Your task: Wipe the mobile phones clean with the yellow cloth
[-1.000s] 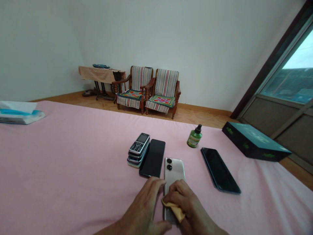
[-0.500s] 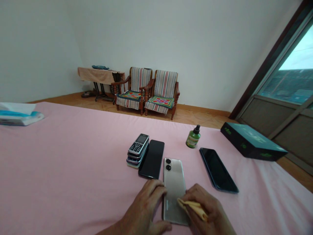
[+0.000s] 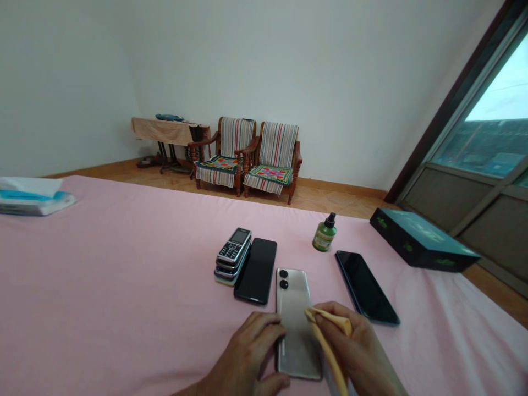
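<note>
A champagne-silver smartphone point(image 3: 296, 324) lies flat on its front, back facing up, with two round black camera lenses point(image 3: 283, 279) stacked near its top end and a soft sheen along its metallic back. It rests on a pink sheet point(image 3: 124, 286), its lower end close to the person. The left hand point(image 3: 247, 352) is closed around the phone's left long edge, with fingers curled over the side and the thumb near the bottom corner. The right hand point(image 3: 355, 346) pinches a yellow cloth point(image 3: 325, 341) against the right side of the phone's back, and the cloth's loose end hangs down past the lower edge. Just left of the phone lies a black smartphone point(image 3: 256, 270), face up, beside a stack of phones topped by a silver keypad handset point(image 3: 234, 246). Farther right are a dark smartphone point(image 3: 366, 287), a small green pump bottle point(image 3: 324, 235) and a dark teal box point(image 3: 421, 242). A tissue pack point(image 3: 28, 198) sits at the far left, and two striped wooden armchairs point(image 3: 237, 157) stand against the wall beyond.
</note>
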Tool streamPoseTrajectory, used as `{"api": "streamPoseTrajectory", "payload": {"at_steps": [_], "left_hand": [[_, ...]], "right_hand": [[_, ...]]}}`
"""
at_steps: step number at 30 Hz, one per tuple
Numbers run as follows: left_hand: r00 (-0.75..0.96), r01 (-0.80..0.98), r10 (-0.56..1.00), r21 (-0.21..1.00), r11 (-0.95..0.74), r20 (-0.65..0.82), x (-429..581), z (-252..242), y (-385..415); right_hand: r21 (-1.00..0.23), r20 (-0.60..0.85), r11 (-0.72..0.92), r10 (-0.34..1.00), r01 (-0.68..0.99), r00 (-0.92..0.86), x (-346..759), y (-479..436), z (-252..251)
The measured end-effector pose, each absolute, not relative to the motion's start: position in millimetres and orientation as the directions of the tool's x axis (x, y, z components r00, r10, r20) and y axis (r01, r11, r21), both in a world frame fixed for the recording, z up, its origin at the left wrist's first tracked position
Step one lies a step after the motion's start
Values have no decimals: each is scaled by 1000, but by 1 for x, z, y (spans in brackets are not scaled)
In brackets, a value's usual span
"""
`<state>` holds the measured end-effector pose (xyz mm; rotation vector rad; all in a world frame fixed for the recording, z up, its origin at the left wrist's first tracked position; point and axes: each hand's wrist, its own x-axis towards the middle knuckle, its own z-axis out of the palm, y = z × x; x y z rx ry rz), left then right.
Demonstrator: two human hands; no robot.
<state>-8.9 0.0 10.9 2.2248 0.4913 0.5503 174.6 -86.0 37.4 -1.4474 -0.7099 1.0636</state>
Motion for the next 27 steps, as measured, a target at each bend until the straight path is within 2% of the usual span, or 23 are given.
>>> {"api": "streamPoseTrajectory", "payload": {"at_steps": [5,9,13,16,22,24,27], "left_hand": [[852,93,457,785,-612,256,-11,0,3],[872,-79,385,863,-500,302,-8,-7,3],[850,-172,467,967,-187,242,-4,-7,0],[846,-187,513,982,34,143,-1,-2,-2],[805,-190,592,959,208,32,4,3,1],[799,-161,601,961,226,-7,5,2,2],[795,-129,605,967,221,-32,5,0,5]], "right_hand": [[-924,-236,-93,902,-372,361,182,-93,30],[-914,-243,-96,908,-395,342,178,-97,38],[-947,-225,-126,916,-295,333,166,-93,45],[-959,-228,-161,928,-235,295,155,-87,44],[-967,-240,-206,935,-152,262,148,-79,42],[-989,-150,-144,937,-43,315,155,-73,42],[-967,92,-16,908,253,408,171,-52,35]]}}
